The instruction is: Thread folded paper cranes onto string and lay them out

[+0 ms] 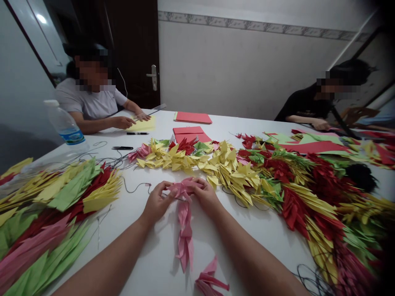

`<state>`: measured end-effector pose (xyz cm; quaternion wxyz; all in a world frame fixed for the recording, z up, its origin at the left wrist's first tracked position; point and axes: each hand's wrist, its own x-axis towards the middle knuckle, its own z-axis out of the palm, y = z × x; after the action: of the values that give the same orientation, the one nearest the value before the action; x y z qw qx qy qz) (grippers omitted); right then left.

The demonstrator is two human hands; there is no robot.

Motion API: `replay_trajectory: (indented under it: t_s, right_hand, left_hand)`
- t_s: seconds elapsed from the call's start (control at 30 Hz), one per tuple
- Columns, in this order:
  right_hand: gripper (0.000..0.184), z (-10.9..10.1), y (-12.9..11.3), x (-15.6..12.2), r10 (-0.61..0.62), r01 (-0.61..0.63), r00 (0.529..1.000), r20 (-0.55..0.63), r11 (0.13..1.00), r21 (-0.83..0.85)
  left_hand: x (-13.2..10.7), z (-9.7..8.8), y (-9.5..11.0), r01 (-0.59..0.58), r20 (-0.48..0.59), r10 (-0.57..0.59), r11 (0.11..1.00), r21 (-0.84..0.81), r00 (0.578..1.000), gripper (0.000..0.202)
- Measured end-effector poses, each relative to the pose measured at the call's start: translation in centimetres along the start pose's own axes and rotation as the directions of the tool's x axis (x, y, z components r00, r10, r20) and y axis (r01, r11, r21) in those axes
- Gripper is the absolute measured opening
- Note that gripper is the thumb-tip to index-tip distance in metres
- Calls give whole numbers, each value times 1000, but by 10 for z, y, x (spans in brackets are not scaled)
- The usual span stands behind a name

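The left hand [157, 201] and the right hand [206, 194] pinch the top of a string of folded pink paper pieces [185, 224]. It lies on the white tabletop [140, 250], close to the person. Pulling too hard could rip the thin paper. A slip could push it into the yellow paper pieces [222, 172] just beyond.

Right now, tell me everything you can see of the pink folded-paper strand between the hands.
The pink folded-paper strand is a narrow column of small creased paper units, matte and slightly twisted. Its top end is gathered in the fingers of the left hand and right hand; its lower length lies on the white table, pointing toward the person.
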<state>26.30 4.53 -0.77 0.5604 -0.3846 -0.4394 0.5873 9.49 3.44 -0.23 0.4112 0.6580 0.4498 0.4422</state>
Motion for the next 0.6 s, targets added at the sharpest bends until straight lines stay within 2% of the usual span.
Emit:
replay_trajectory:
  t_s: [0.13,0.23,0.33,0.47,0.6]
  right_hand:
    - [20,-4,4,2,18,-13,999,-45,993,114]
    - [19,-5,6,3,30,-20,997,-66,989,146]
    - [17,-5,7,3,28,-15,997,-76,986,168]
    - [15,-5,5,2,34,-17,995,-95,984,176]
    - [13,-5,4,2,38,-20,995,-95,983,181]
  left_hand:
    - [1,-1,-7,-122,20,120,979,162,993,29]
    - [1,2,-9,-121,15,125,908,401,992,30]
    - [0,6,-6,-128,33,131,831,541,991,29]
    - [1,7,1,-83,47,68,805,587,997,22]
    - [1,5,5,-32,27,20,826,562,999,19]
